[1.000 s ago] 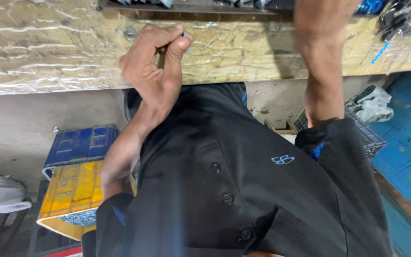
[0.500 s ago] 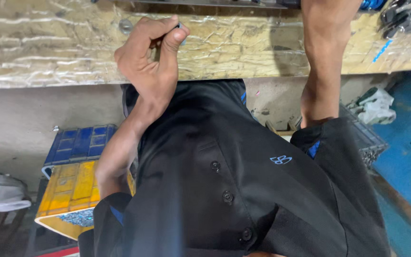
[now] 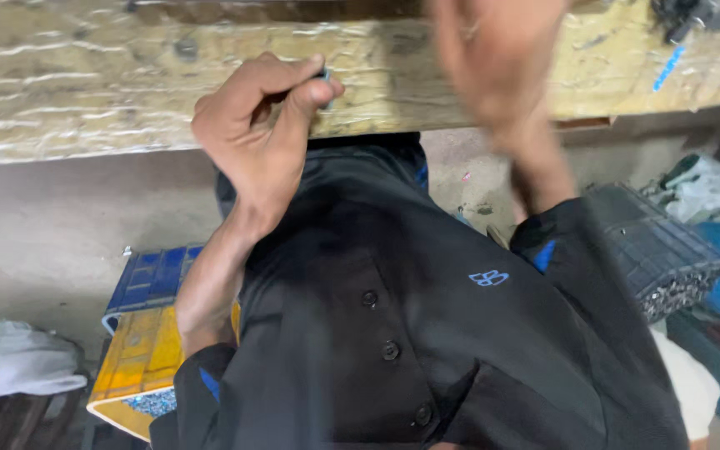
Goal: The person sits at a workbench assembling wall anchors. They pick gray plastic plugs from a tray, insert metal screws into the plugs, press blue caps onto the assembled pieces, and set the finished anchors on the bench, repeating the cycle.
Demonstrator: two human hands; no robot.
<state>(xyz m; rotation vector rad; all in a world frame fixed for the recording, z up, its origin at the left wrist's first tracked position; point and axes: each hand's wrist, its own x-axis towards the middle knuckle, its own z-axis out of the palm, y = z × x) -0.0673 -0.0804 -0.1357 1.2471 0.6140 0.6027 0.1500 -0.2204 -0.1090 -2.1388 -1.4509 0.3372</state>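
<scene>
Head view shows your left hand (image 3: 264, 137) pinching a small dark part (image 3: 325, 77) against the workbench edge (image 3: 85, 108). Your right hand (image 3: 497, 62) is blurred, grip unreadable. That thin fingertip pinch could let the part drop.

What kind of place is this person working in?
Probably a small workshop. A worn, scarred wooden bench runs across the top, a blue and yellow compartment box sits on the concrete floor, and a black crate lies at the right. The left hand pinches something small at the bench edge.
</scene>
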